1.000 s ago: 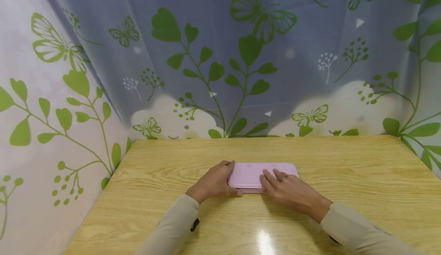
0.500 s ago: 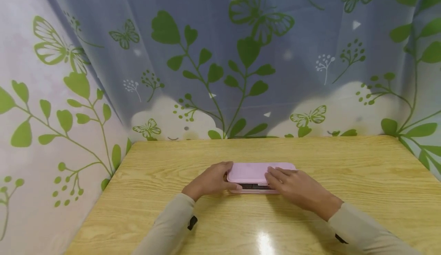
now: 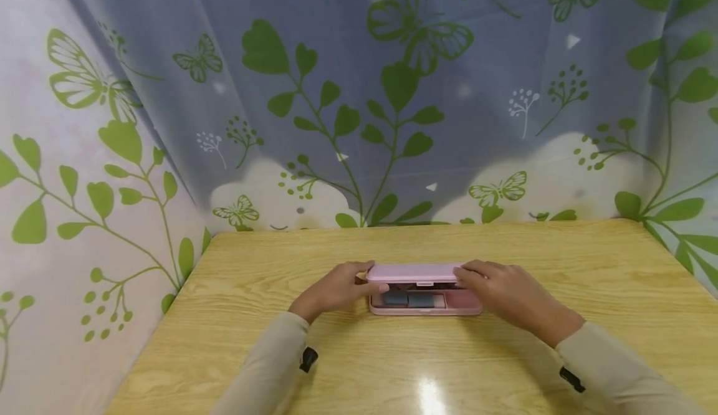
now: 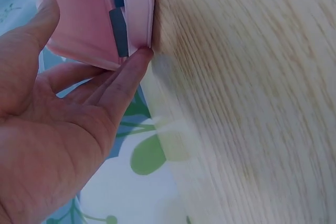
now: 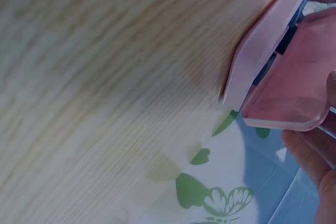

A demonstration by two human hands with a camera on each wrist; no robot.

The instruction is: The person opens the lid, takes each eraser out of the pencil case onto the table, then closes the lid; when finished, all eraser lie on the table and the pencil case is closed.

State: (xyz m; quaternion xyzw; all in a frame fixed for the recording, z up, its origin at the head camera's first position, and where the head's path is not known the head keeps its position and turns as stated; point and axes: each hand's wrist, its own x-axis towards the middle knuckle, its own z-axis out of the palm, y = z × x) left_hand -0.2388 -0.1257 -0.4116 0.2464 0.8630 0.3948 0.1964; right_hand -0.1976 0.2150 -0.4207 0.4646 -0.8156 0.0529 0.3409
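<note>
A pink pencil case lies on the table, its hinged lid raised at the front and tilted up. Inside, blue-grey pieces sit in the left part, with a bare pink section at the right; the back of the interior is shaded. My left hand grips the left end, thumb in front; in the left wrist view its fingertips touch the case's end. At the right end, my right hand holds the lid between thumb and fingers. The right wrist view shows only part of the right hand.
The wood-grain table extends around the case. A blue curtain with leaf and butterfly prints hangs behind the table's far edge, and a pale printed sheet stands along the left. Both sleeves carry a dark strap.
The lid has gone from closed to lifted, uncovering the contents. My right hand has moved right along the lid and up with it, while the left has stayed at the left end.
</note>
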